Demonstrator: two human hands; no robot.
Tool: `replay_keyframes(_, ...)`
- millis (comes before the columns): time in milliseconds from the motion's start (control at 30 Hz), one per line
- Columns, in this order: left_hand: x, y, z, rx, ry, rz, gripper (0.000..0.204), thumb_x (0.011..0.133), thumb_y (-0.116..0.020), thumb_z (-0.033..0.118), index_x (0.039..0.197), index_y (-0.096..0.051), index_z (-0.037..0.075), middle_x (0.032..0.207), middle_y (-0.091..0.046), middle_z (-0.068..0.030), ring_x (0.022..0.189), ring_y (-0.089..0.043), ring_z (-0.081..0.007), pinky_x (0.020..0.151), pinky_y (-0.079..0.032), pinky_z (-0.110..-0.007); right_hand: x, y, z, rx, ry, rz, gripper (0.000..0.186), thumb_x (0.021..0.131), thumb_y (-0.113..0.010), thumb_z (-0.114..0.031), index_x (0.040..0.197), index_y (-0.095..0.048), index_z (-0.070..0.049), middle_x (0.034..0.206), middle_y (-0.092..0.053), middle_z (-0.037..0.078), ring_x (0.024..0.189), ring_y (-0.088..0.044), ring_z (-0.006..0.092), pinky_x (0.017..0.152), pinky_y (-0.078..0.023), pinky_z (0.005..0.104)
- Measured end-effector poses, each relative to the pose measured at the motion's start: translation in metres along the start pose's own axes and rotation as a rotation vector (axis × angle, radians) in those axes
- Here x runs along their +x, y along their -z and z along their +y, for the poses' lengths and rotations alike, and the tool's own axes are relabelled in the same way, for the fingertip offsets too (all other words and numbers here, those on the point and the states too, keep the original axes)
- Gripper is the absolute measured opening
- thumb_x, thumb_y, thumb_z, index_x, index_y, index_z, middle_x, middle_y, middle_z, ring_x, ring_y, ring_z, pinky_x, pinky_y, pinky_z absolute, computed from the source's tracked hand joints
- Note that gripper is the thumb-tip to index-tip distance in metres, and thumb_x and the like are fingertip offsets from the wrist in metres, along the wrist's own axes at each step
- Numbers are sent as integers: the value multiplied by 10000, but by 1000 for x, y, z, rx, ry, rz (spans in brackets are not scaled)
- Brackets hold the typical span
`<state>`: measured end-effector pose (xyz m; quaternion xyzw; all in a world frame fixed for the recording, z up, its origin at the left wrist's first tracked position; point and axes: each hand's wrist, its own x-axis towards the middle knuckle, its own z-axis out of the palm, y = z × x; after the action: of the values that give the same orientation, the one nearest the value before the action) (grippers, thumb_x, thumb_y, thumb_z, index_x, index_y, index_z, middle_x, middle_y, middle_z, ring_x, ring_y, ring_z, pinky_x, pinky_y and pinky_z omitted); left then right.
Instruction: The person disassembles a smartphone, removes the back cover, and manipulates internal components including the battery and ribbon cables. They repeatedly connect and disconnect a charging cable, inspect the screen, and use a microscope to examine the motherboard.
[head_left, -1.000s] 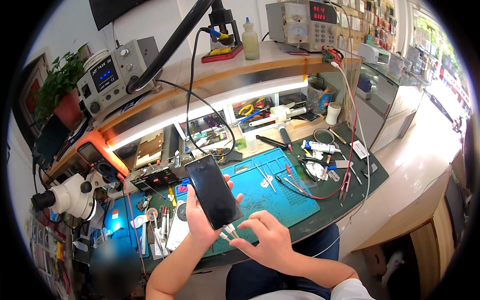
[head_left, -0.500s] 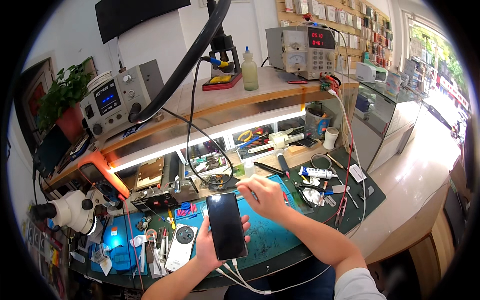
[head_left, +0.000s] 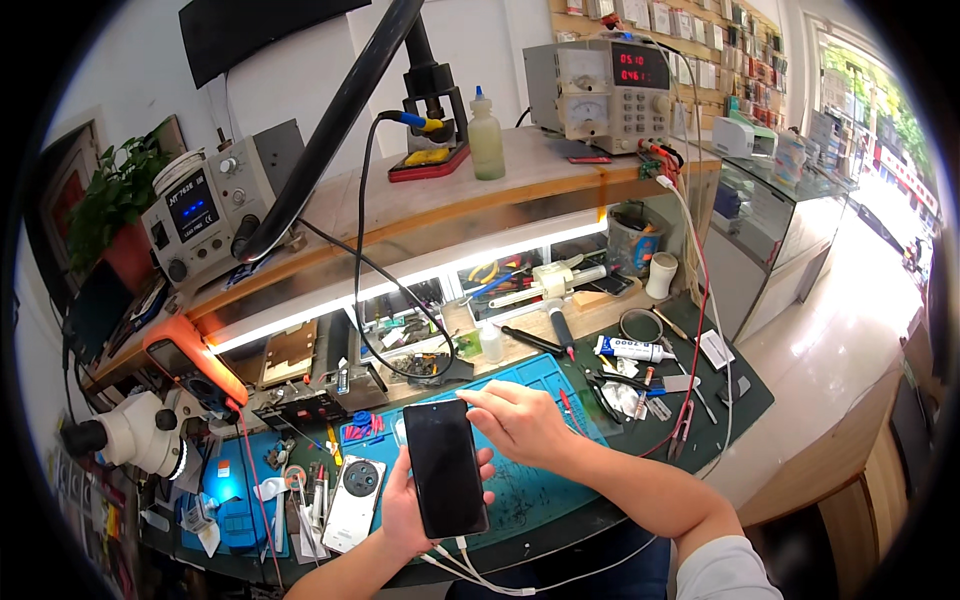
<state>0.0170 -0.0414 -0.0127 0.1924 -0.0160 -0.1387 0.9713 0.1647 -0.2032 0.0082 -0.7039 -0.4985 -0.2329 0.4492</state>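
My left hand (head_left: 405,505) holds a black smartphone (head_left: 444,467) upright over the blue work mat (head_left: 545,480), its dark screen facing me. White cables (head_left: 470,570) hang from the phone's lower end. My right hand (head_left: 520,420) hovers beside the phone's upper right corner, fingers curled, fingertips touching or nearly touching the edge. A white phone back cover (head_left: 353,503) with a round camera ring lies on the mat just left of my left hand.
A microscope (head_left: 130,432) stands at the left. Tweezers, a glue tube (head_left: 632,349) and small tools lie at the right of the mat. On the wooden shelf (head_left: 560,175) stand a power supply (head_left: 610,92), a soldering station (head_left: 205,205) and a bottle (head_left: 486,135).
The phone has stayed in my left hand and turned more upright. My right hand has moved from below the phone, up past its top, to its upper right corner.
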Motion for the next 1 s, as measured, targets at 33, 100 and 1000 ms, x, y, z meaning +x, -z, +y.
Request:
replay_keyframes(33, 0, 0, 0, 6, 1, -2, 786, 1012, -169, 647, 1548, -289, 85, 1527, -389, -209, 1345, -476, -341, 1090, -406, -543, 0, -1, 1, 4, 7, 8, 246, 985, -588, -235, 1110, -693, -52, 852, -661, 99, 725, -660, 279, 607, -530, 363)
replay_keyframes(100, 0, 0, 0, 14, -2, -5, 790, 1011, -165, 650, 1548, -288, 85, 1527, -388, -210, 1340, -480, -340, 1086, -411, -539, 0, -1, 1, 9, 12, 15, 239, 986, -585, -226, 1106, -695, -51, 847, -659, 100, 719, -659, 282, 606, -529, 364)
replay_keyframes(1000, -1, 0, -3, 41, -8, 14, 796, 1005, -180, 663, 1537, -308, 84, 1516, -401, -212, 1321, -493, -347, 1064, -429, -541, -3, -1, -6, 19, -44, 43, 259, 1006, -555, -237, 1056, -713, -38, 808, -661, 92, 683, -660, 276, 578, -521, 359)
